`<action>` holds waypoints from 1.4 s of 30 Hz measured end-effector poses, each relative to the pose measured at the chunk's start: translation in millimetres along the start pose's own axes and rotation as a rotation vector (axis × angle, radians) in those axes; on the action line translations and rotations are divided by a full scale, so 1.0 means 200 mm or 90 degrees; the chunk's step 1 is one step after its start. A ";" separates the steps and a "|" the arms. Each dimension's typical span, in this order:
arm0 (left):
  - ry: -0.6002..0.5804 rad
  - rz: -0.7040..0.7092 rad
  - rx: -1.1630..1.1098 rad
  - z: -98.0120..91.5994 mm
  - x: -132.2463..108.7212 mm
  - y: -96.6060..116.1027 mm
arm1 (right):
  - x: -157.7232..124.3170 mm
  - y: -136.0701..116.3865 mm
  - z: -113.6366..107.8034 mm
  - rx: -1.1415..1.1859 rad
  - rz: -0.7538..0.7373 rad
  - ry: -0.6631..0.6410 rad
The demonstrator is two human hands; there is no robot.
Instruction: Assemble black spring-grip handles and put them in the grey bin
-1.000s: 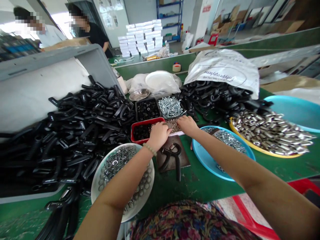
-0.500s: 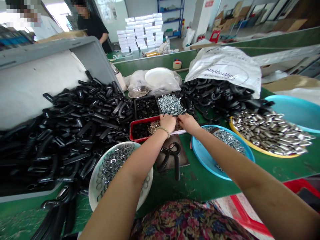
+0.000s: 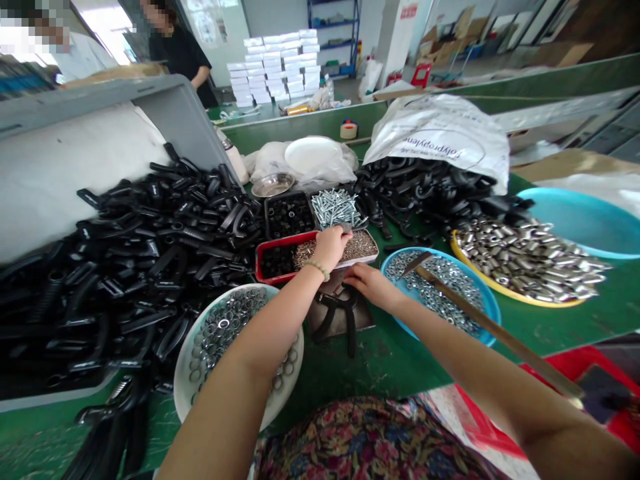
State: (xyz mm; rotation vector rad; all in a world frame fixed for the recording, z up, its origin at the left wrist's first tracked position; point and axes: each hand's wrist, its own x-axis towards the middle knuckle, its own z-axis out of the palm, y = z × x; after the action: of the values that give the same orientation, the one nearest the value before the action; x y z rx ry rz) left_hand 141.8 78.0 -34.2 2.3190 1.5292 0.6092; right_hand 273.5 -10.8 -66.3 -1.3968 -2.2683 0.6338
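Left hand (image 3: 330, 247) extended over red tray (image 3: 258, 265)

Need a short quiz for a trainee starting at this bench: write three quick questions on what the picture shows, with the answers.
1. Multiple choice: what is the left hand over?
A) the red tray
B) the white bowl
C) the yellow-rimmed tray

2. True or false: the long stick rests across the blue basin.

3. Short answer: which hand is nearest the black pliers-like tool?

Key: 1. A; 2. true; 3. the right hand.
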 end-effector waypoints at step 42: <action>-0.119 0.085 0.129 0.00 -0.90 0.00 | -0.01 0.11 0.05 -0.010 0.040 0.018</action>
State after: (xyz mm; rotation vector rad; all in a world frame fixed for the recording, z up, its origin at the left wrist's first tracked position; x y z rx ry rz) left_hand 79.1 -87.6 -68.2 2.5625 1.4169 0.2666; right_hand 284.1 -5.8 -86.5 -1.4794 -2.2205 0.6137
